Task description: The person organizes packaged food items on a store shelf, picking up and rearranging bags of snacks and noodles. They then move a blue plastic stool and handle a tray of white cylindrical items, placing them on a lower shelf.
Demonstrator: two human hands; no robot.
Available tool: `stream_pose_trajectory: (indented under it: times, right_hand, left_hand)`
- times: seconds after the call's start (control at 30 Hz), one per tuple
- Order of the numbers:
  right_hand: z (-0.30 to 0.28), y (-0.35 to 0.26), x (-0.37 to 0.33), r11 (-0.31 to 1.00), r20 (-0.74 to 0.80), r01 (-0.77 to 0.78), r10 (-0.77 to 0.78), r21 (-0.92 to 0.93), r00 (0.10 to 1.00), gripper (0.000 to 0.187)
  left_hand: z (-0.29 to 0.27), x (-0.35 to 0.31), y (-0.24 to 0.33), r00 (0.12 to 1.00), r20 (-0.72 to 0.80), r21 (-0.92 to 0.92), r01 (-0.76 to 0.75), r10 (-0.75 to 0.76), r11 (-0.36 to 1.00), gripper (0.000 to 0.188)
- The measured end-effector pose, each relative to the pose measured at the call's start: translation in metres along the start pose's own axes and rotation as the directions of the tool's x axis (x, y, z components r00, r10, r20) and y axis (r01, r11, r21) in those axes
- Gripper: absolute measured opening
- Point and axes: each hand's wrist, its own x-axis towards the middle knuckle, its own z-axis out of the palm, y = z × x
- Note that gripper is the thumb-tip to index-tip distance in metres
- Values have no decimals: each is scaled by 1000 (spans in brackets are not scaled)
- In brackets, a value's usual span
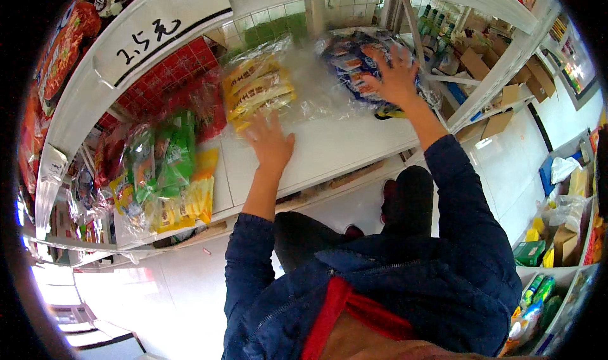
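Observation:
My left hand (271, 141) is spread, slightly blurred, at the near edge of a clear plastic bag of yellow snack packets (258, 91) on the white shelf (304, 151). Farther right, my right hand (394, 78) lies with fingers spread on a clear bag of blue packets (351, 62). Loose clear plastic (310, 91) stretches between the two bags. I see neither hand gripping anything. Left of the yellow bag stand green packets (177, 151) in clear wrap, with yellow packs (196, 195) beside them at the shelf's front.
A higher shelf with a white price card (161, 34) arches over the far left. White shelf posts (500, 69) rise at the right, with cardboard boxes (475, 62) and bottles behind them. More stocked shelving (563, 268) stands at the far right.

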Motion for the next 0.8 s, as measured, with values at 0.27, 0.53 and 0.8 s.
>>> stream_pose_trajectory:
  times: [0.27,0.53,0.8]
  right_hand:
    - [53,51,-34,973,36,-19,11,228,999,67]
    - [44,119,-132,902,23,-385,388,198,921,40]
    - [66,126,-147,932,160,-238,200,272,967,41]
  left_hand:
    - [-20,-17,40,989,62,-97,-130,136,987,69]
    - [-32,-84,-22,999,-46,-231,-4,-7,973,61]
    - [-28,-74,28,986,-52,-616,-157,160,772,52]
